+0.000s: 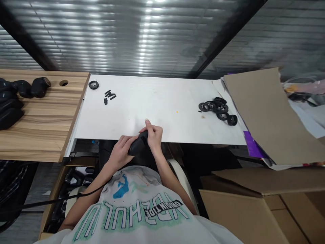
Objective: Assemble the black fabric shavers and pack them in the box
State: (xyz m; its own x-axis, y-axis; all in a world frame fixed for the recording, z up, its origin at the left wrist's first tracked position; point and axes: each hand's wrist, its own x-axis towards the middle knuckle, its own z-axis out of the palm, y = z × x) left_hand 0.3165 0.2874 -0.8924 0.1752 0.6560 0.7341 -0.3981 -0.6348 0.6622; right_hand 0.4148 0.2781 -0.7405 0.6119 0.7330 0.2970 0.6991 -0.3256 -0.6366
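Just off the front edge of the white table (152, 112), my left hand (121, 151) is closed round the left side of a black rounded part (138, 143). My right hand (154, 136) grips the same part at its upper right end, with the thumb pointing away from me. Small black strips (110, 95) lie at the table's back left, near one black ring (93, 85). Several black rings (217, 107) are heaped at the table's right side. What my fingertips press on is too small to make out.
Several black rounded parts (39, 87) sit on the wooden table (48, 125) at left. Below it, an open box (52, 200) holds more black parts. Open cardboard boxes (238, 210) are at lower right, with a cardboard flap (274, 118) beside the white table. A cable (45, 203) crosses my left arm.
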